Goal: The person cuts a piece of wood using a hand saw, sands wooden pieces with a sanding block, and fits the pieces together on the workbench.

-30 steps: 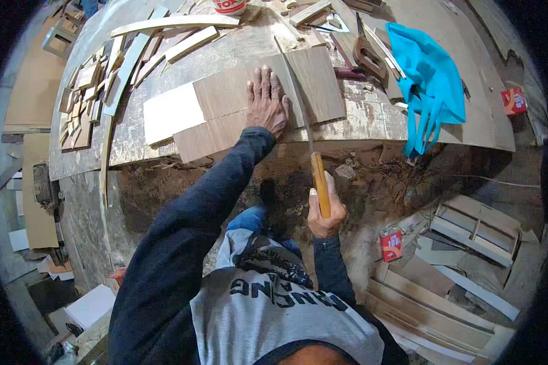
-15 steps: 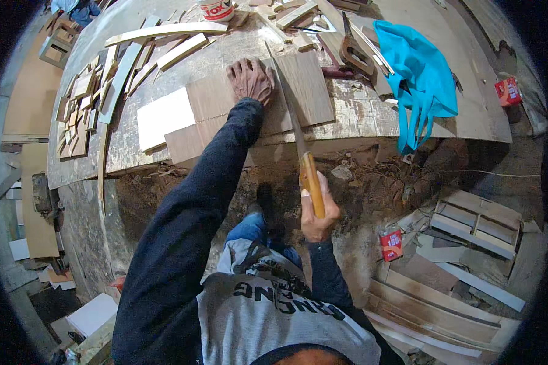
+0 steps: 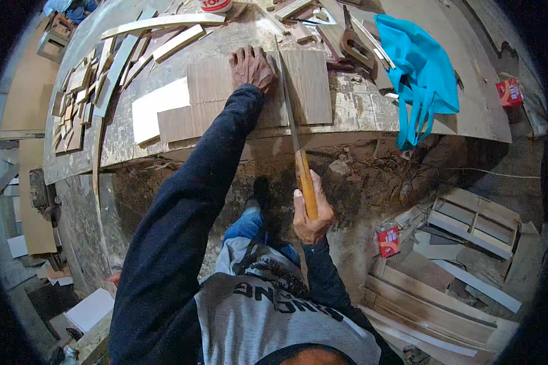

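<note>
My right hand (image 3: 313, 220) is wrapped around the yellow-brown handle of a handsaw (image 3: 290, 114) in front of the table edge. Its long narrow blade runs away from me across a thin brown wooden board (image 3: 309, 88), with the tip past the board's far edge. Just left of the blade, my left hand (image 3: 253, 69) lies flat on the board, fingers spread, pressing on its surface. Under my left forearm, another brown strip of the sheet (image 3: 186, 121) reaches leftward, beside a white panel (image 3: 159, 112). Whether the blade has cut into the wood is too small to tell.
Wood offcuts (image 3: 79, 79) are heaped on the table's left. Farther back stand a white-and-red tub (image 3: 215, 6) and a second saw with a brown handle (image 3: 354, 45). A turquoise bag (image 3: 417, 67) hangs over the right edge. A red can (image 3: 388, 241) and wooden frames (image 3: 475, 222) lie below.
The saw has swung slightly, its tip moving right and its handle a little left with my right hand. My left hand keeps its place on the board. The whole view has shifted slightly.
</note>
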### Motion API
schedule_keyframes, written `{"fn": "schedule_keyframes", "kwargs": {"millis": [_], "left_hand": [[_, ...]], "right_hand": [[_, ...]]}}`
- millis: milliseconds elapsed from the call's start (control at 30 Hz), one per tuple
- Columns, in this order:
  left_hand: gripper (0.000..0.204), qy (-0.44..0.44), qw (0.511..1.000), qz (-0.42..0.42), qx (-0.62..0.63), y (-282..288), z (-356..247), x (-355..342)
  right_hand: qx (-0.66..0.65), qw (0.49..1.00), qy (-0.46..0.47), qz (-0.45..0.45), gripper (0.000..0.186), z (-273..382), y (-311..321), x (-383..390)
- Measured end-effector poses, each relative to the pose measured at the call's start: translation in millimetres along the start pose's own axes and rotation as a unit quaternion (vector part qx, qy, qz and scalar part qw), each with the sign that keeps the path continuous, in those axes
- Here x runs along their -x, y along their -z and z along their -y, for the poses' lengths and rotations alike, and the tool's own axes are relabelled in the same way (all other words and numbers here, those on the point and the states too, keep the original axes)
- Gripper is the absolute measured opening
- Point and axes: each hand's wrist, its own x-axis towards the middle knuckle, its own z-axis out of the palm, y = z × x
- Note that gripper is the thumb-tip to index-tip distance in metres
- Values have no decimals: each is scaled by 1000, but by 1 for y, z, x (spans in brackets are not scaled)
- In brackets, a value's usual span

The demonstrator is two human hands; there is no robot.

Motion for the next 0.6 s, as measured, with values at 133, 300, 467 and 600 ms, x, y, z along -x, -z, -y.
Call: {"fn": "schedule_keyframes", "kwargs": {"millis": [133, 300, 467, 600], "left_hand": [[40, 14, 1000, 24, -7, -2, 5, 1], [36, -26, 999, 15, -18, -5, 12, -3], [29, -101, 957, 259, 85, -45, 95, -41], [22, -163, 904, 286, 274, -22, 106, -68]], "right_hand": [[-24, 1000, -8, 2, 42, 11, 2, -7], [-50, 999, 14, 4, 40, 18, 6, -10], [-44, 998, 34, -35, 41, 12, 5, 8], [-37, 997, 18, -66, 42, 11, 14, 13]]}}
